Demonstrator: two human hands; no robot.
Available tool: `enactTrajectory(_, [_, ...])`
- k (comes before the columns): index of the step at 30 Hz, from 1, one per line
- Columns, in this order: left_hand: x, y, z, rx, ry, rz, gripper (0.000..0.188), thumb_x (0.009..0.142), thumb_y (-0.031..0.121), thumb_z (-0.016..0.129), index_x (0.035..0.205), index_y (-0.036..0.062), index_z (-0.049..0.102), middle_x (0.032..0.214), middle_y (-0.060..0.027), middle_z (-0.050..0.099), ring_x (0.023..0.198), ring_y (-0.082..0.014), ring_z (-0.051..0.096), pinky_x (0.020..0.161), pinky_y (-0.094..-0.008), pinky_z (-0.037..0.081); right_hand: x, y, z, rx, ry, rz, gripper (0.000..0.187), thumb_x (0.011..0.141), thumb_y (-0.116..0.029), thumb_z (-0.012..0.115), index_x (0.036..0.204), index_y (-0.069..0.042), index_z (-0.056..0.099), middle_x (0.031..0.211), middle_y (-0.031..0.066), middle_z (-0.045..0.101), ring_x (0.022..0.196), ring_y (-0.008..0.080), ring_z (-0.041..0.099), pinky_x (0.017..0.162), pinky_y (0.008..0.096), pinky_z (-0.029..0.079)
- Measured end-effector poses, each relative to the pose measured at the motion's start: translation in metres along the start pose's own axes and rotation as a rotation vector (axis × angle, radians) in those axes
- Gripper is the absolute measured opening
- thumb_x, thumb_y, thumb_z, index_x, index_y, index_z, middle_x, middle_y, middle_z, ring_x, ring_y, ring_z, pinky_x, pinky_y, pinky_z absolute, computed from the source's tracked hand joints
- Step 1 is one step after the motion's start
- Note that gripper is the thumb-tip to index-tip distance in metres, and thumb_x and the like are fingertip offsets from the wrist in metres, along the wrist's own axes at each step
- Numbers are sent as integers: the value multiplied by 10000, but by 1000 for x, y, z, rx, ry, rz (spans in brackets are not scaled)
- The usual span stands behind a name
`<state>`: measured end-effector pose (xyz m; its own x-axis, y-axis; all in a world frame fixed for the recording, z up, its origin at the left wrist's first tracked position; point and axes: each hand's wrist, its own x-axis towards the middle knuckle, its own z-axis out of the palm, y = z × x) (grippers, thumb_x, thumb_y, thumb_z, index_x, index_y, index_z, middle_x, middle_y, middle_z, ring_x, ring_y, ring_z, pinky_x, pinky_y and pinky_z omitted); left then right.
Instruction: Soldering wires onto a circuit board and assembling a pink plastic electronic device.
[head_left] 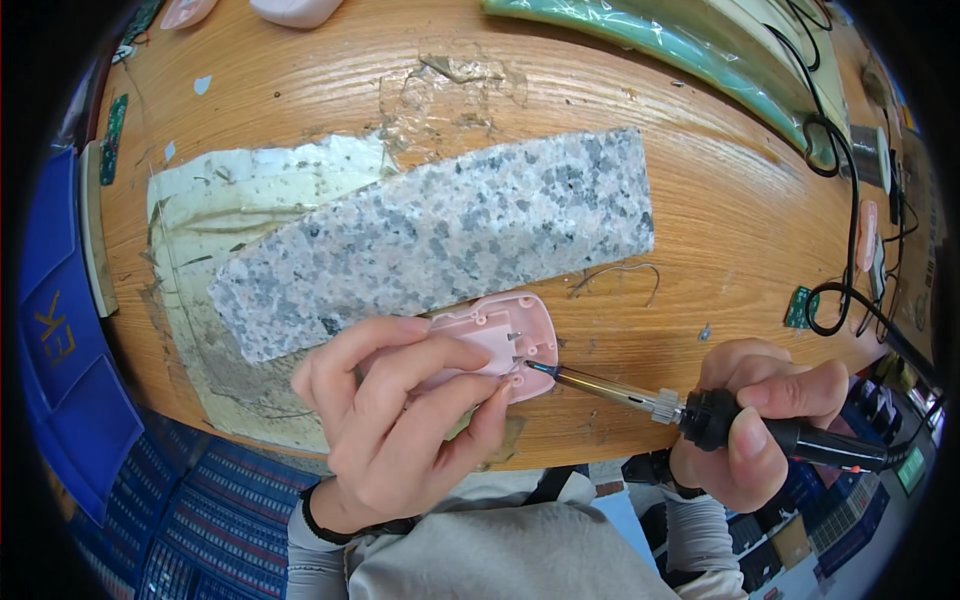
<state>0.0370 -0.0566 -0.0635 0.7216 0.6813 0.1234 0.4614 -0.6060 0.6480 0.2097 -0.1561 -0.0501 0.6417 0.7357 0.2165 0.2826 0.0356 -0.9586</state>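
My left hand [410, 410] is closed around a pink plastic housing [535, 325] near the front of the table. Metal contacts, small screw posts and a flat raised panel show inside the housing; its left part is hidden under my fingers. In my right hand [765, 420] is a black-handled soldering iron [620, 390], gripped between thumb and fingers. The iron points left, and its dark tip is at the metal contacts inside the housing. Whether the tip touches a contact or a thin wire there is too small to tell.
A speckled granite slab [450, 230] lies behind my hands, partly over a stained pale sheet [270, 180]. The iron's black cable [855, 200] loops along the right side. Green circuit boards [800, 308] lie near both sides. A blue bin [75, 350] stands left.
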Motion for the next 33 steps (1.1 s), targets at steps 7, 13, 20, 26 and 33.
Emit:
enactTrajectory(7, [1,0,0,-2,-4,-11,157,597,35,707,694,76,590,807,-42,588,895,-274,483,781,-359,389,0,-4,-4,-40,-70,43,287,647,-95,677,801,-41,441,564,73,484,411,167,440,389,297,343])
enactTrajectory(13, [1,-1,1,7,-5,-9,162,590,33,712,692,76,594,806,-41,585,895,-272,483,774,-361,393,1,-3,-3,18,-69,59,283,663,-76,662,824,-31,433,527,71,462,376,154,414,356,294,312])
enactTrajectory(20, [-1,-6,5,26,67,36,216,535,105,729,711,136,607,824,40,595,828,-199,528,744,-298,308,4,-3,11,-8,23,7,238,633,-193,557,686,-36,386,423,44,365,332,149,360,323,254,295])
enactTrajectory(26, [0,-6,5,10,77,44,225,524,93,724,714,133,610,829,34,597,819,-204,535,737,-294,309,1,2,3,-88,49,-137,234,638,-182,547,697,-40,370,391,25,315,296,140,310,301,253,255])
enactTrajectory(33, [3,-6,-9,-95,82,41,228,542,56,720,736,98,606,858,-17,590,825,-237,529,722,-317,360,7,-4,0,6,97,-68,228,640,-186,530,708,-48,362,403,33,314,311,153,321,330,251,299])
